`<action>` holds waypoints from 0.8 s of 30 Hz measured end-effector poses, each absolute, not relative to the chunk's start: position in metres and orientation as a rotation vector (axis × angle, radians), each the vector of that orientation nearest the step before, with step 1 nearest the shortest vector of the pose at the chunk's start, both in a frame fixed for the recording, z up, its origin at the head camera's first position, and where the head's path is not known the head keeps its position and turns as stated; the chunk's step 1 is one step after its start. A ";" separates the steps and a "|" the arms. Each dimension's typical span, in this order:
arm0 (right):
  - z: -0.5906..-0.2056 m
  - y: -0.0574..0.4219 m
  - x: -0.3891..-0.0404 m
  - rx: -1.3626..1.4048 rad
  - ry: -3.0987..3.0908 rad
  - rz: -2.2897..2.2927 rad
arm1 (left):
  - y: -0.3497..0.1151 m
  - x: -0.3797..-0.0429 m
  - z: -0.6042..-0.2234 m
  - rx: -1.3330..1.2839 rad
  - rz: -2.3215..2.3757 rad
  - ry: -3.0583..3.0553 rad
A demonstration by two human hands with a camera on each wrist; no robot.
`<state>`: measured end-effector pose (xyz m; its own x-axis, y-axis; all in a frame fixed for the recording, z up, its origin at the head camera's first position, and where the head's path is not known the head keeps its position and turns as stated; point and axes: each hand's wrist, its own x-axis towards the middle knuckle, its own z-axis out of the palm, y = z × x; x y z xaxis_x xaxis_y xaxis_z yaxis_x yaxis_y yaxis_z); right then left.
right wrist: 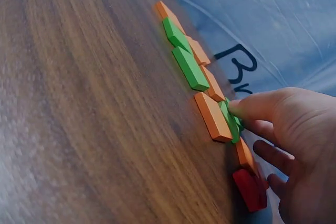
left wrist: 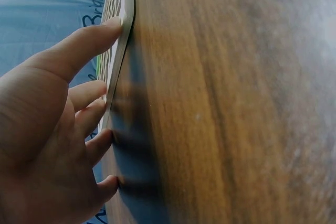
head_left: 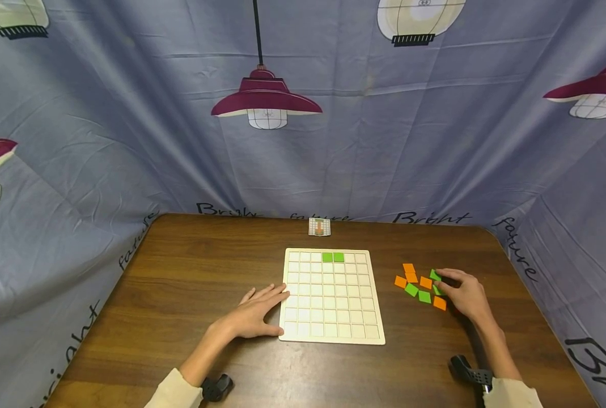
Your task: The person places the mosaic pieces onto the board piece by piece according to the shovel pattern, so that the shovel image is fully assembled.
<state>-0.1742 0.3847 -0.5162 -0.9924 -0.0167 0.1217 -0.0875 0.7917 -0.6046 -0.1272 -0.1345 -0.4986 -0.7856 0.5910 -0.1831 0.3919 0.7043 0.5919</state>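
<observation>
A pale square board [head_left: 330, 310] with a grid of cells lies on the brown table. In its far row sit two green tiles [head_left: 333, 257] side by side. My left hand [head_left: 251, 316] rests at the board's left edge, fingers spread, with the thumb [left wrist: 102, 32] on the near corner. To the right of the board, my right hand [head_left: 466, 294] reaches over a loose group of tiles. Its thumb [right wrist: 242, 107] and index finger pinch a green tile [right wrist: 226, 111] among the others. The far side of that tile is hidden behind the fingers.
Several orange tiles [head_left: 400, 281] and green tiles [head_left: 424, 297] lie around the right hand. A red tile [right wrist: 249, 190] shows beneath that hand in the right wrist view. A small printed card [head_left: 320, 227] stands beyond the board, before the blue curtain [head_left: 333, 158].
</observation>
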 end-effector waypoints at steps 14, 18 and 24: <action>-0.516 0.393 -0.177 0.090 -2.894 0.921 | -0.135 -0.127 -0.498 0.767 0.774 2.550; -0.513 0.394 -0.180 0.056 -2.945 0.934 | -0.135 -0.127 -0.498 0.767 0.775 2.548; -0.508 0.395 -0.186 0.022 -2.996 0.913 | -0.135 -0.127 -0.496 0.769 0.782 2.544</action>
